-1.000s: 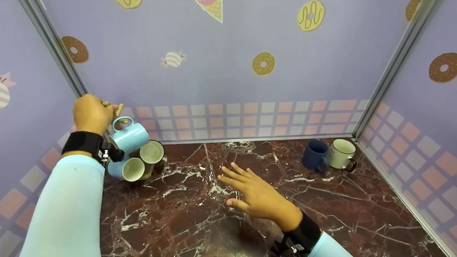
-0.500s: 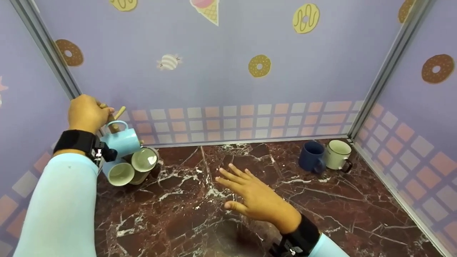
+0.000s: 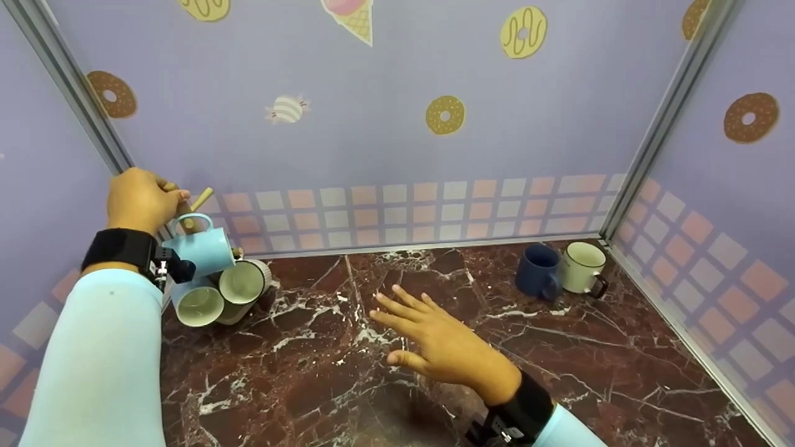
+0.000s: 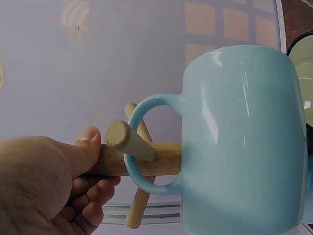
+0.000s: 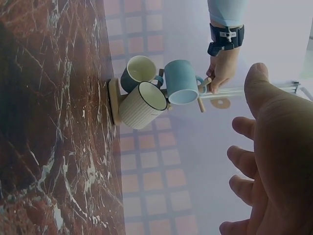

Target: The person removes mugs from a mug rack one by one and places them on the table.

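My left hand [image 3: 141,202] grips the top of the post of a wooden mug tree [image 4: 168,159], thumb on one side and fingers curled beneath. Right below it, a light blue mug [image 4: 244,142] hangs by its handle on a peg. Lower on the same tree are a ribbed white mug [image 5: 139,108] with a dark rim and a blue mug [image 3: 197,305] with a cream inside. The tree's wooden base [image 5: 115,100] shows in the right wrist view. Away from all mugs, my right hand [image 3: 444,341] hovers over the table, fingers spread, holding nothing.
At the back right stand a dark blue mug [image 3: 538,270] and a cream mug [image 3: 582,268] with a black handle, side by side. Patterned purple panels [image 3: 372,155] wall the dark red marbled table [image 3: 323,372]. A metal corner strip [image 3: 81,102] runs beside the left hand.
My left hand and the mug tree have shifted a little left, and the tree has turned slightly, its lower mugs swinging left. The view drifts too. My right hand keeps its pose.
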Action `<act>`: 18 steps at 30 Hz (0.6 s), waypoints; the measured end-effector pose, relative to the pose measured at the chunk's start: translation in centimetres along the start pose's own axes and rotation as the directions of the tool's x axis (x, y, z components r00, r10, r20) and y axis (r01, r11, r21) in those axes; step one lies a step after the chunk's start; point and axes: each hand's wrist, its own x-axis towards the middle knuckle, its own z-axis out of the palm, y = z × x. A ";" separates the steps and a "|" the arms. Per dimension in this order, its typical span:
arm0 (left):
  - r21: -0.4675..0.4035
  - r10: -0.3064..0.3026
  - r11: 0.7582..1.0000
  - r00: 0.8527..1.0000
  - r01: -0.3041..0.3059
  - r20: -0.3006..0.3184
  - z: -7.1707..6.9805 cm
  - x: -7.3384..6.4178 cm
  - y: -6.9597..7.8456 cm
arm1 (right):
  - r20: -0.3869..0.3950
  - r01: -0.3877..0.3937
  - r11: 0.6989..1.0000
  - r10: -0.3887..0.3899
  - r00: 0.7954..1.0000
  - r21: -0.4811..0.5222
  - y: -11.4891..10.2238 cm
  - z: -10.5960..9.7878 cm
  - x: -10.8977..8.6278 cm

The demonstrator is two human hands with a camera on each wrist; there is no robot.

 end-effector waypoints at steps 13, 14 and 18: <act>-0.010 -0.030 0.999 0.999 0.030 0.026 -0.4 -0.2 -0.1 | 0.009 0.011 1.000 -0.011 1.000 0.002 -0.1 -0.2 0.2; -0.007 -0.031 0.999 0.999 0.031 0.024 -0.4 -0.3 -0.1 | 0.010 0.012 1.000 -0.012 1.000 0.001 -0.1 -0.2 0.2; -0.004 -0.038 0.999 0.999 0.038 0.021 -0.4 -0.5 0.1 | 0.020 0.007 1.000 -0.007 1.000 0.008 -0.1 -0.3 0.1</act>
